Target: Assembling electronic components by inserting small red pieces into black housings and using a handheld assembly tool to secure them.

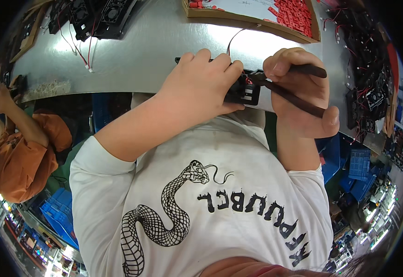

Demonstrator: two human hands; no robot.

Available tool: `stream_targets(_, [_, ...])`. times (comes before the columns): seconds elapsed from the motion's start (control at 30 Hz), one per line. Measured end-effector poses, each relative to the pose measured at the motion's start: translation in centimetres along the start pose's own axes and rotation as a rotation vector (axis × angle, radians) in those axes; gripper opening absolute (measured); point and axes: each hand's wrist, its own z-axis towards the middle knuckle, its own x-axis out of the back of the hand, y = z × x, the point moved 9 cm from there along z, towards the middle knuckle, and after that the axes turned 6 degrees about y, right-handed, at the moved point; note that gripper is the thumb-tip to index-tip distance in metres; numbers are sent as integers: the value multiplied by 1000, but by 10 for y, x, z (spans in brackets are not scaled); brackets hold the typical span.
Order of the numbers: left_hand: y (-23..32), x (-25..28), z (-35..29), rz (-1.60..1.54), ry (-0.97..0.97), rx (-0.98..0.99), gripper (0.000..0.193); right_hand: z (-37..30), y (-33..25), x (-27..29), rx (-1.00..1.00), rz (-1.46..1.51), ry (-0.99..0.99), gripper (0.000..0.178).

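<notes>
My left hand [201, 85] is closed over a black plastic fan frame [253, 96] at the table's front edge, hiding most of it. A dark cable [229, 46] rises from behind its fingers. Pliers [296, 97] with dark handles rest in my right hand [305, 85], their handles spread apart. One handle passes under the fingers and the other runs across the palm towards the thumb. The jaws touch or nearly touch the frame beside a small red piece [248, 81]. Whether they grip that piece I cannot tell.
A cardboard tray [252, 27] of small red parts lies at the table's far side. Black fans with wires sit at far left [102, 18] and along the right [367, 92]. Blue crates [60, 210] stand below. A co-worker in orange [26, 159] works at left.
</notes>
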Motion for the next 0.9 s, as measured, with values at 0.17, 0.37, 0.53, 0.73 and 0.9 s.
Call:
stream_targets(0.17, [-5,-1,2,-11,-26,-7,61,13,1,-24,10,-49,-412,74])
stream_targets(0.37, [6,-6,9,-63,-124,-123,60,24,20,-60,-422,383,-685,76])
stream_targets(0.53, [-3,-2,-3,49,-42,-68,63,22,13,-18,-376,155,-102,84])
stream_targets(0.73, [0,2,-7,95,54,-51,67,-7,-9,28,34,206,301,102])
stream_targets(0.9, [-1,3,-6,102,65,-42,68,-8,-2,29,23,197,386,102])
